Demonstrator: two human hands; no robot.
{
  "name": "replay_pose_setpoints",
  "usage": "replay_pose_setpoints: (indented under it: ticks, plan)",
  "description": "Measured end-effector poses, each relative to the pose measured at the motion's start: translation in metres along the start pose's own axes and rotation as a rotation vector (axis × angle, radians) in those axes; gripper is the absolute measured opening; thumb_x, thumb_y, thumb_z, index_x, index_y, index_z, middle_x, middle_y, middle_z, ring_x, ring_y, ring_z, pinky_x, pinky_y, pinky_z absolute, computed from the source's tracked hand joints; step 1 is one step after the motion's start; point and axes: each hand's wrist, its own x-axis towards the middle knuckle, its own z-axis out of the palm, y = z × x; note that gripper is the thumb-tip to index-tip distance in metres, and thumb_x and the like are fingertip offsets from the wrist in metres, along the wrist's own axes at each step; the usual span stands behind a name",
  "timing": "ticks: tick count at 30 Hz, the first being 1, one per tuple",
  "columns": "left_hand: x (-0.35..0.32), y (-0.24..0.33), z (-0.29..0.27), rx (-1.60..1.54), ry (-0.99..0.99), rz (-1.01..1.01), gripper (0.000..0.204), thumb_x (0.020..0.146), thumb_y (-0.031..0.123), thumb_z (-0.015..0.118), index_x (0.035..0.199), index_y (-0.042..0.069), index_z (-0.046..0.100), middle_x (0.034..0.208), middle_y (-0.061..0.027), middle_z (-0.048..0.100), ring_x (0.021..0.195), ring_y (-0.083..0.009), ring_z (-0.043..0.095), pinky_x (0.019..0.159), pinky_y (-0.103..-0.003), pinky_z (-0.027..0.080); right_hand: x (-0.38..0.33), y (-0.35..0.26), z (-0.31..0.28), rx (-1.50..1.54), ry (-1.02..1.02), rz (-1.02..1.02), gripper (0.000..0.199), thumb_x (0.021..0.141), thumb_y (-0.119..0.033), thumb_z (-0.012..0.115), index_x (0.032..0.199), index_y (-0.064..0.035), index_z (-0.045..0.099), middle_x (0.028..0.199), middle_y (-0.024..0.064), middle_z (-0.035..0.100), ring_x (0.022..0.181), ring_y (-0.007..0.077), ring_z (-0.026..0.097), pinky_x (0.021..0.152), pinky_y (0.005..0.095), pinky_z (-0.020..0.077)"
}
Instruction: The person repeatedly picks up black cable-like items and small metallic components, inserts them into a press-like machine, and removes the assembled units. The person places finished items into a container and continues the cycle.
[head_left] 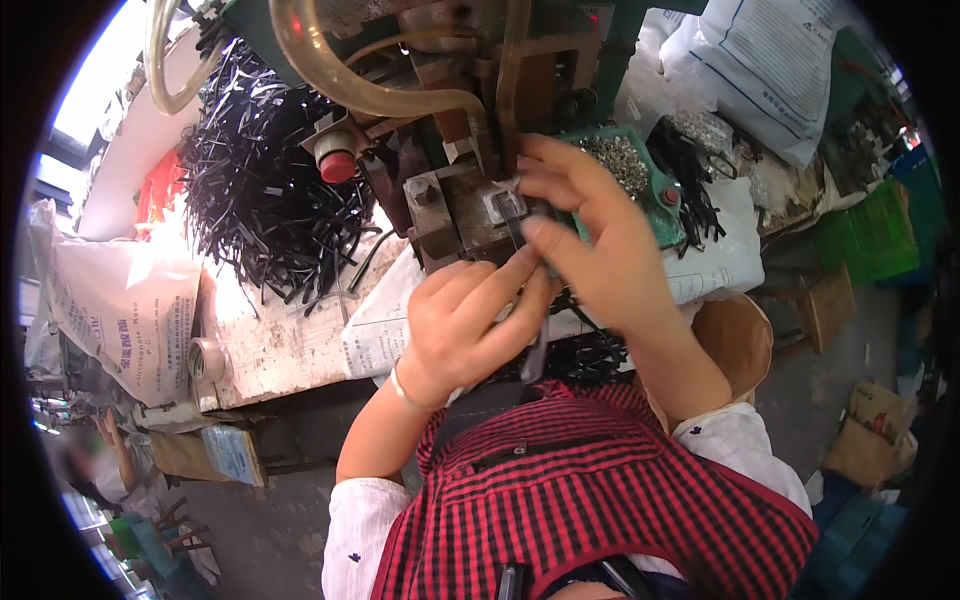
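Note:
My left hand (470,315) is closed, its fingertips pinching a thin black strap (537,357) whose lower end hangs below the fingers. The upper end of the strap reaches a small pale metal plate (500,207) on the press's steel block (463,215). My right hand (605,230) arches over the right side of that block, slightly blurred. Its thumb and fingers are apart around the strap's upper end, with the thumb close to the left fingertips. Whether the right fingers touch the strap, I cannot tell.
A large heap of black straps (265,180) lies left of the press, near a red push button (338,167). Hoses (375,98) hang overhead. A green tray (655,215) holds small metal parts. White sacks (750,70) stand back right; tape (207,360) sits left.

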Motion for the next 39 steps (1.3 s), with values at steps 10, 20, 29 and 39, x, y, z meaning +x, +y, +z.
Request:
replay_pose_setpoints:
  ticks: [10,20,29,39]
  plan:
    - [-0.004,-0.007,0.015,0.011,0.027,0.036,0.026,0.075,0.008,0.087,0.095,0.008,0.07,0.098,-0.0077,0.075,0.056,-0.0124,0.06,0.047,-0.026,0.045,-0.032,0.126,-0.109,-0.52,0.382,0.146,0.027,0.091,-0.003,0.068,0.118,-0.0045,0.069,0.109,0.0092,0.073,0.108,0.0199,0.069,0.095,0.0331,0.0513]
    - [-0.044,0.015,-0.02,0.008,0.085,-0.319,0.032,0.076,0.004,0.083,0.107,0.004,0.075,0.11,-0.0133,0.077,0.075,-0.0191,0.071,0.066,-0.029,0.056,-0.03,0.12,-0.087,-1.13,0.214,0.013,0.007,0.082,-0.01,0.075,0.088,-0.0071,0.072,0.097,0.0121,0.067,0.099,0.0366,0.063,0.089,0.0455,0.0487]
    - [-0.207,-0.091,-0.066,0.613,-0.325,-1.131,0.015,0.08,0.016,0.083,0.082,0.004,0.074,0.09,-0.0108,0.063,0.09,-0.0322,0.062,0.082,-0.043,0.051,-0.023,0.126,-0.076,-0.667,0.429,0.206,0.008,0.095,-0.008,0.068,0.096,0.0002,0.07,0.091,0.0097,0.073,0.085,0.0188,0.069,0.081,0.031,0.0525]
    - [-0.144,-0.101,-0.141,-0.12,0.403,-1.36,0.015,0.094,0.017,0.076,0.099,0.004,0.073,0.081,-0.0065,0.076,0.062,-0.0095,0.064,0.055,-0.024,0.046,-0.031,0.126,-0.091,-0.515,0.422,0.137,0.014,0.096,-0.004,0.069,0.109,-0.0002,0.072,0.098,0.0056,0.073,0.089,0.0148,0.066,0.084,0.0304,0.0519]
